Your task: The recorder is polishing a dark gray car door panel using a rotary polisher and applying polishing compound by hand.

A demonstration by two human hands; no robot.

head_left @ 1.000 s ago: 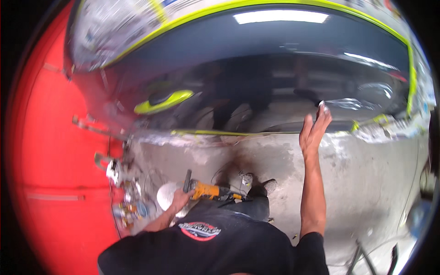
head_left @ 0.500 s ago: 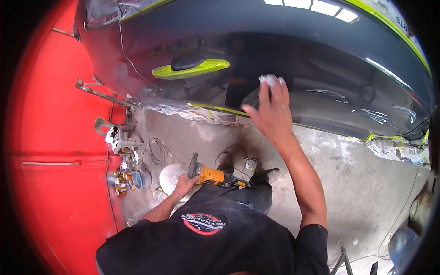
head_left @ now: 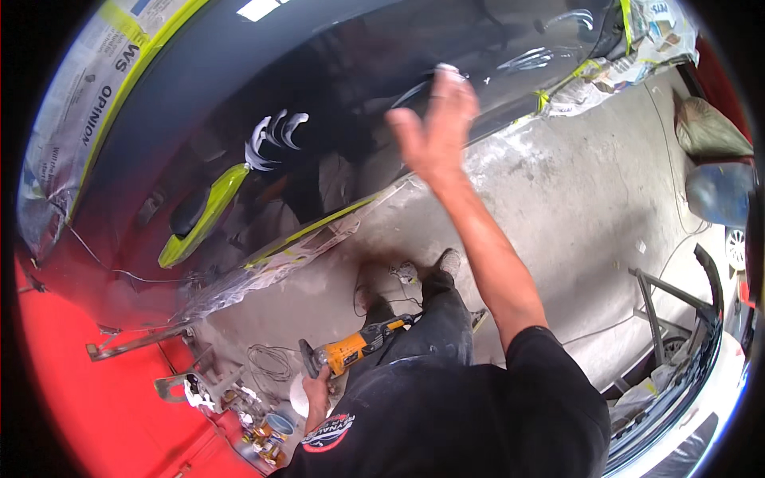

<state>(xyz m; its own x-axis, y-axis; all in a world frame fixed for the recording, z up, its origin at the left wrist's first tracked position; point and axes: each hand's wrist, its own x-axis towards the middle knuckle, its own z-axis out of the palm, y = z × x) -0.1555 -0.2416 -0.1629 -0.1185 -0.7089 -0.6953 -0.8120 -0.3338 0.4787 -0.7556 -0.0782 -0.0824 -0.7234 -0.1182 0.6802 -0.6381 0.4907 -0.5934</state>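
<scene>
My right hand [head_left: 434, 131] is open over a glossy dark grey car panel [head_left: 335, 80], fingers apart, with white paste on the fingertips. Curved white streaks of paste [head_left: 271, 139] lie just beyond a yellow-taped door handle [head_left: 203, 215], and more smears [head_left: 522, 60] mark the panel further right. Low at my side, my left hand [head_left: 317, 390] grips the handle of an orange-and-black power polisher [head_left: 347, 352], whose white round pad [head_left: 299, 396] is partly hidden. Plastic, newspaper and yellow-green tape [head_left: 107, 80] mask the panel's borders.
A red wall [head_left: 72, 350] is at the left, with metal stands, a coiled cable [head_left: 271, 362] and a bucket [head_left: 279, 422] with cans. At the right are a sack [head_left: 709, 131], a blue container [head_left: 717, 195], a metal stand [head_left: 661, 287] and car parts [head_left: 701, 398] on the concrete floor.
The view has swung round, tilting the panel. Fresh white streaks now show near the door handle, and my right hand reaches further up in the picture. My left hand still holds the polisher.
</scene>
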